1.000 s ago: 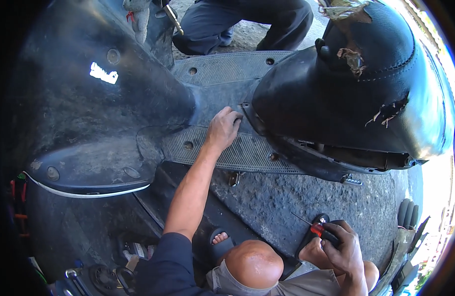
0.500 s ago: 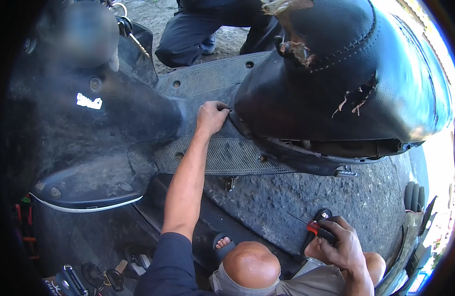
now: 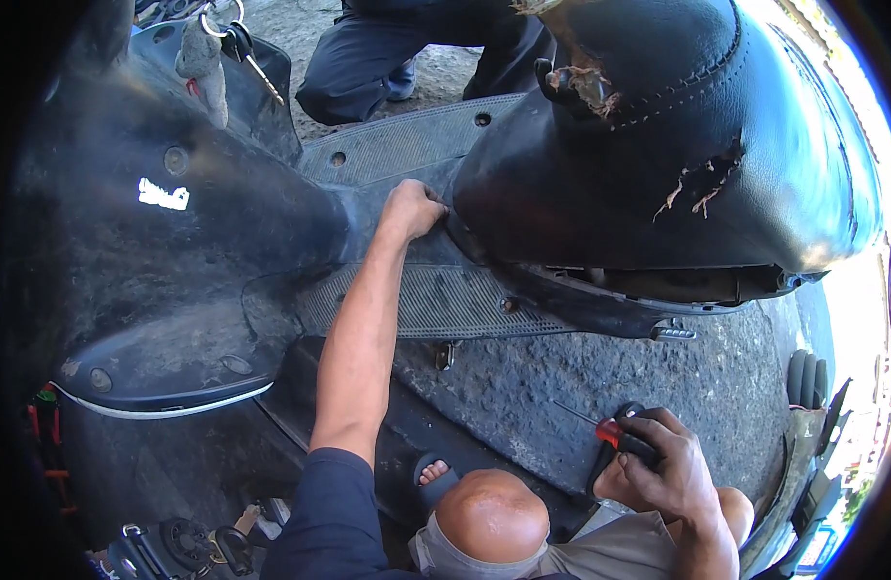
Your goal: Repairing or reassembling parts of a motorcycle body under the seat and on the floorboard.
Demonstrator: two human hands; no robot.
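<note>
My left hand (image 3: 412,209) reaches across the footboard (image 3: 407,319) of a black scooter. Its fingers are bent and pressed together at the base of the panel below the seat (image 3: 610,184); whatever they pinch is too small or hidden to name. Over the ground near my knee, my right hand (image 3: 670,464) is closed around a screwdriver (image 3: 617,434) with a red and black handle. The thin shaft points up and to the left, away from the scooter's bodywork. The seat cover is torn in places.
Keys (image 3: 242,43) hang from a ring by the front panel (image 3: 204,213) at the upper left. Beyond the footboard another person's dark trousers (image 3: 368,58) show. Several dark parts (image 3: 179,546) lie at the lower left. A small folded footpeg (image 3: 673,333) juts out below the seat.
The view has shifted slightly, bringing more of the keys and grey fob into sight. Both hands stay nearly where they were, the right one still around the screwdriver.
</note>
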